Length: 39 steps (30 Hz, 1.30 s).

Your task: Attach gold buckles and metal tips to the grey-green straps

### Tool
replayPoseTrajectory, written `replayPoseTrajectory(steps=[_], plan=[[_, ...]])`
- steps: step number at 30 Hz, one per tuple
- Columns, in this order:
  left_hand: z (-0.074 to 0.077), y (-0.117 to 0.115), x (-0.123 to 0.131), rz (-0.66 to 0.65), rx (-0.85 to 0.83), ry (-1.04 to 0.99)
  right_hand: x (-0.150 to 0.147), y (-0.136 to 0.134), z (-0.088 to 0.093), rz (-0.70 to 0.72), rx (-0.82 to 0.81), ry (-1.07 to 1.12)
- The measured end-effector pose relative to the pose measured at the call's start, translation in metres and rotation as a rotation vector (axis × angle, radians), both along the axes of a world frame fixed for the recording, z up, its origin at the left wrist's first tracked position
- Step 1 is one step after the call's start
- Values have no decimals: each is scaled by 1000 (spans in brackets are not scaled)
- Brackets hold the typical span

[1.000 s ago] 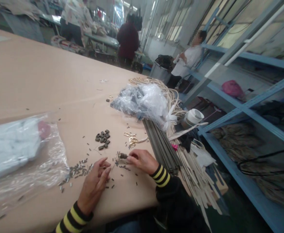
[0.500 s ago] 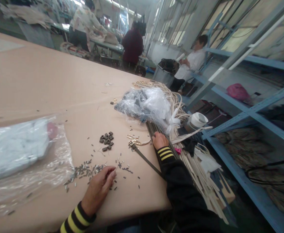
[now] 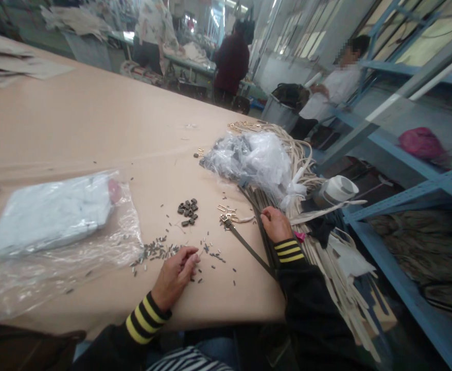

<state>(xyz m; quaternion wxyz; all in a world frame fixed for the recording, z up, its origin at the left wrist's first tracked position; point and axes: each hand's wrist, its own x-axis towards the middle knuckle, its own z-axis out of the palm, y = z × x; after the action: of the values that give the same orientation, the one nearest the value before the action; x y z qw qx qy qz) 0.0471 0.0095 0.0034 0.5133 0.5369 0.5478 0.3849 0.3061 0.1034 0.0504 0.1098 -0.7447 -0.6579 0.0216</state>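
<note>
My left hand (image 3: 177, 270) rests on the tan table (image 3: 94, 129) with its fingers curled together, pinching something too small to name. Around it lie several small grey metal pieces (image 3: 154, 252). My right hand (image 3: 275, 224) is further right, its fingers closed on the bundle of dark straps (image 3: 255, 206). Between my hands a single dark strap with a gold buckle (image 3: 245, 246) lies slantwise on the table. A small heap of dark clips (image 3: 188, 212) and a few gold buckles (image 3: 228, 209) sit just beyond it.
A clear plastic bag with a white packet (image 3: 56, 214) lies at the left. A crumpled plastic bag (image 3: 255, 157), cream straps (image 3: 307, 170) and a tape roll (image 3: 336, 188) are at the right edge. Blue shelving (image 3: 403, 154) stands beyond. Three people are in the background.
My right hand has left the spot beside my left hand and gone right to the strap bundle. The strap with the buckle now lies on the table. My left hand has hardly moved.
</note>
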Motion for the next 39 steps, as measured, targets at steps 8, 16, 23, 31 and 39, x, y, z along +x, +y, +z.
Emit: replayPoseTrajectory(steps=[8,16,23,31,39], plan=[[2,3,-7,152,-144,-392,-63,-64,12,471,-633,923],[4,2,-11,257,-202,-447,-80,-82,-6,406,-845,1084],[1,-3,-4,70,-185,-329,-101,-81,-19,433,-734,1175],[2,-6,-1,15,-194,-495,-120,-80,-23,479,-709,1422],[1,-5,-1,141,5,-129,-120,-82,-25,430,-700,1509]])
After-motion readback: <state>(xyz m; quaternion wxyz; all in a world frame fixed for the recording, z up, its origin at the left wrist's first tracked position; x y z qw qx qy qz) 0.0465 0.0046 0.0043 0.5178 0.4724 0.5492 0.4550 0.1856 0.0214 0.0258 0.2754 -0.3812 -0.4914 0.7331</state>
